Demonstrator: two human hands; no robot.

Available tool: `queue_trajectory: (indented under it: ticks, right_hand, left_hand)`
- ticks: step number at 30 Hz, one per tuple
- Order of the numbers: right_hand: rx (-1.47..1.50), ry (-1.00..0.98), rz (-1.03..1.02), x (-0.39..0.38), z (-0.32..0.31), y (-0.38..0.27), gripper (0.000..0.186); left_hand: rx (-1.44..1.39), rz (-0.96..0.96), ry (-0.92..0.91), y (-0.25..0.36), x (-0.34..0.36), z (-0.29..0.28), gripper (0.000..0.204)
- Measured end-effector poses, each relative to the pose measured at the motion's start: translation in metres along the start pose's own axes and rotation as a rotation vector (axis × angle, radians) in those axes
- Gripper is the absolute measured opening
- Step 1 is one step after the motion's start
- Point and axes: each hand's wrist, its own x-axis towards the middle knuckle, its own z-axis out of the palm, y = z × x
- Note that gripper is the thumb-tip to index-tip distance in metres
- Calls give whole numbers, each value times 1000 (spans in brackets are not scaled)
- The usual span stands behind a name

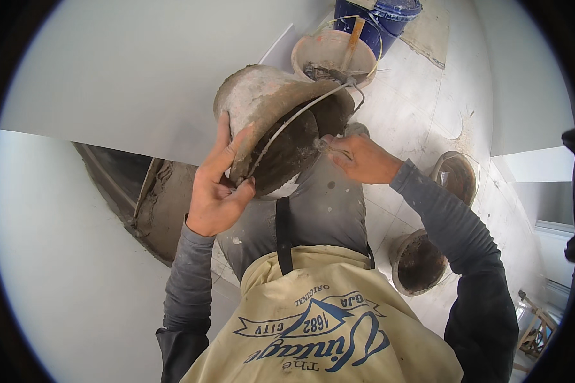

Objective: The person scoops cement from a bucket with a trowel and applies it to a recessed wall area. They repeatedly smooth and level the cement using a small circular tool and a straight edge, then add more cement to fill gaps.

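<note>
Grip: the left hand [220, 191] clasps the rim of a mortar-caked bucket [246, 96], fingers spread along the outer wall and thumb at the lip; the right hand [366, 158] is closed around a trowel [306, 131], whose blade lies within the bucket's mouth. The bucket is tilted on its side in front of the person's grey trousers [332, 214], its opening turned toward the right hand, and a wire bail [286, 125] crosses that opening. Beyond it stands a smaller pail [302, 52] containing a tool with a wooden handle [352, 43]; just behind this is a blue lidded bucket [393, 25]. To the right, two dirty buckets, an upper one [437, 168] and a lower one [399, 254], rest near each other on the pale tiled floor [409, 92]. At left, a mortar-smeared container [172, 198] is partly hidden. Foreground: a beige printed garment [326, 271].
</note>
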Motion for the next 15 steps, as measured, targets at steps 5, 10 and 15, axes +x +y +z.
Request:
queue_trajectory:
  ticks: [5, 10, 15]
  right_hand:
    - [102, -24, -114, 14, 16, 20, 49]
    - [618, -330, 252, 10, 42, 31, 49]
    - [764, -237, 157, 3, 72, 41, 47]
  left_hand:
    - [-59, -49, -40, 2, 0, -14, 79]
    - [-272, -195, 9, -19, -9, -15, 80]
    - [-386, -290, 100, -51, -21, -9, 84]
